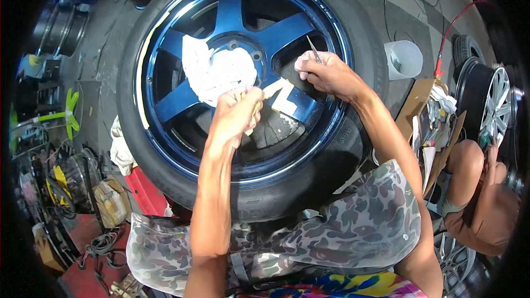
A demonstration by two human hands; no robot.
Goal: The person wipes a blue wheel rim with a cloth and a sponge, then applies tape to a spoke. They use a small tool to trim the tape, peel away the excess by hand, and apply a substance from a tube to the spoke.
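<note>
A blue spoked car wheel with a black tyre lies flat in front of me. My left hand is closed on pale yellow masking tape near the hub. Angular pieces of masking tape stick to the lower right spoke, beside some whitish patches. My right hand hovers over the right side of the wheel, closed around a thin pointed metal blade whose tip points up and left. A crumpled white sheet, cloth or paper, covers part of the hub. More tape runs along the left rim.
A white bucket stands at the right, near a cardboard box of papers. Farther right, another person's hand is at a silver wheel. Cables, tools and a red stand lie to the left.
</note>
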